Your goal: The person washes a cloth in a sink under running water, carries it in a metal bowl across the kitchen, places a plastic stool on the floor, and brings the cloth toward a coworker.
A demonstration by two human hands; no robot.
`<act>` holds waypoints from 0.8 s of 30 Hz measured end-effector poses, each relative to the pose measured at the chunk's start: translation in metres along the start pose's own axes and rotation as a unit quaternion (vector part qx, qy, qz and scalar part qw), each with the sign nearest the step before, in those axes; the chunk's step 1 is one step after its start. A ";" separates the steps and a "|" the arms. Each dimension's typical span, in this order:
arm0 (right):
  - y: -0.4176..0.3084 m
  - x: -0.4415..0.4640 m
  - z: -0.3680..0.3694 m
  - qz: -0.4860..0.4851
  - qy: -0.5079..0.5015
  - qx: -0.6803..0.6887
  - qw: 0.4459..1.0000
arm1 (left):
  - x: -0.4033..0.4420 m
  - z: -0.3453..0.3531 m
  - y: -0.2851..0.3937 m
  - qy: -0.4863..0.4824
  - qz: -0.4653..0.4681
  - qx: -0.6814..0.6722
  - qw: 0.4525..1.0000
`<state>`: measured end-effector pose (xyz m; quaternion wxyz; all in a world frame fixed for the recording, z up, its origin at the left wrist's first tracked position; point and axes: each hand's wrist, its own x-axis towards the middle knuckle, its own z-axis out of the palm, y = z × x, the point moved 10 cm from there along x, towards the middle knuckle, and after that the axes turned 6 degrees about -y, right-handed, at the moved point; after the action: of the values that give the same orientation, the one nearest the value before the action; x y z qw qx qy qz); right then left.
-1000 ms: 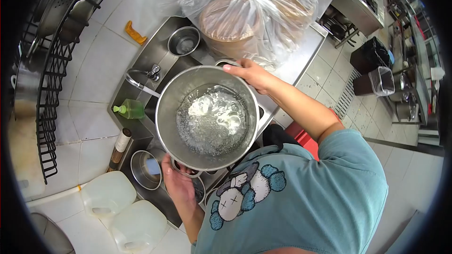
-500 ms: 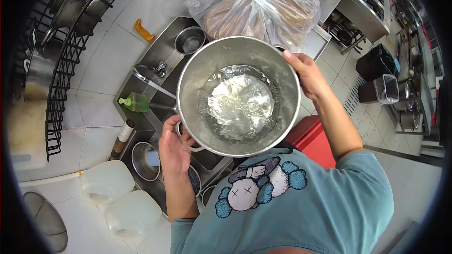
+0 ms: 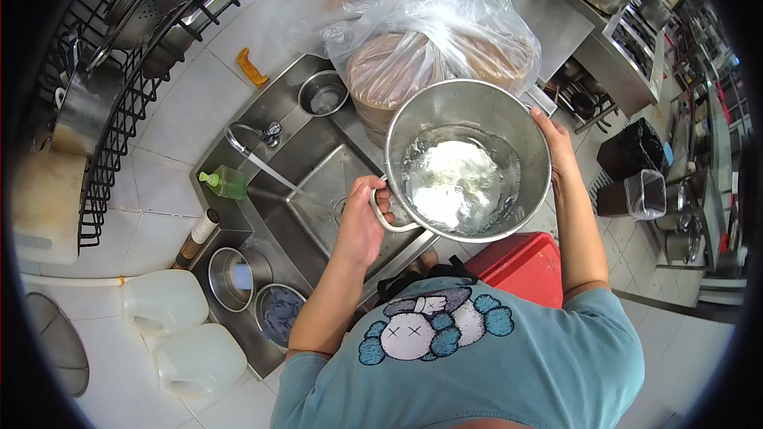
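Note:
A large stainless steel pot (image 3: 469,103) with clear, rippling water (image 3: 457,179) in it is held up between my hands, in front of me at the sink's right edge. My left hand (image 3: 364,222) has its fingers wrapped round the pot's left loop handle (image 3: 389,221). On the far right side, my right hand (image 3: 556,147) grips the pot by its edge, thumb near the rim; the handle there is hidden. To the left, the tap (image 3: 237,141) runs a stream of water into the steel sink (image 3: 278,222).
Behind the pot stands a plastic-bagged bundle (image 3: 445,32). A steel bowl (image 3: 323,94), green soap bottle (image 3: 226,182) and two bowls, one holding a grey cloth (image 3: 282,314), surround the sink. White jugs (image 3: 167,302) stand left; a red bin (image 3: 520,266) is below right.
Both hands have carried the pot of water to the right, away from the tap. The sink basin and running stream now show. My left fingers have closed round the handle.

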<state>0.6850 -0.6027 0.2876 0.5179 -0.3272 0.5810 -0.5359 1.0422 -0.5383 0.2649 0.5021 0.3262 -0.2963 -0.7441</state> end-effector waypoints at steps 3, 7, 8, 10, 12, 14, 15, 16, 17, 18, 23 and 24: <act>0.009 0.033 -0.021 0.024 0.001 -0.027 0.999 | 0.017 0.014 -0.010 -0.018 0.001 -0.040 0.999; 0.005 0.062 -0.037 0.021 0.016 -0.032 0.999 | 0.044 0.021 -0.019 -0.039 0.053 -0.018 0.998; 0.002 0.064 -0.029 0.032 -0.003 -0.010 0.999 | 0.050 0.028 -0.016 -0.037 0.067 0.002 0.997; 0.003 0.082 -0.027 0.018 -0.031 0.010 0.999 | 0.059 0.027 -0.019 -0.025 0.065 -0.041 0.997; 0.012 0.094 -0.020 0.054 -0.084 0.032 0.994 | 0.058 0.023 -0.019 -0.029 0.047 -0.040 0.998; -0.004 0.100 -0.028 -0.007 -0.086 -0.094 0.992 | 0.040 0.001 -0.002 0.041 0.079 0.222 0.971; -0.009 0.107 -0.045 -0.033 -0.055 -0.159 0.985 | 0.013 -0.011 0.028 0.101 0.151 0.401 0.898; -0.021 0.112 -0.062 -0.104 -0.015 -0.227 0.968 | -0.020 -0.016 0.065 0.163 0.205 0.544 0.797; -0.042 0.086 -0.061 -0.109 0.059 -0.262 0.957 | -0.056 -0.020 0.100 0.216 0.249 0.670 0.665; -0.069 0.073 -0.064 -0.242 0.064 -0.296 0.922 | -0.091 -0.049 0.115 0.283 0.232 0.699 0.615; -0.143 -0.108 0.073 -0.475 0.060 -0.278 0.833 | -0.297 -0.208 0.102 0.533 -0.063 0.733 0.418; -0.143 -0.140 0.106 -0.533 0.030 -0.256 0.806 | -0.335 -0.235 0.082 0.560 -0.172 0.708 0.394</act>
<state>0.7958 -0.5321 0.4723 0.0313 -0.6897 0.4465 -0.5691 1.3670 -0.2761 0.2470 0.0054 0.9519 -0.3061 0.0128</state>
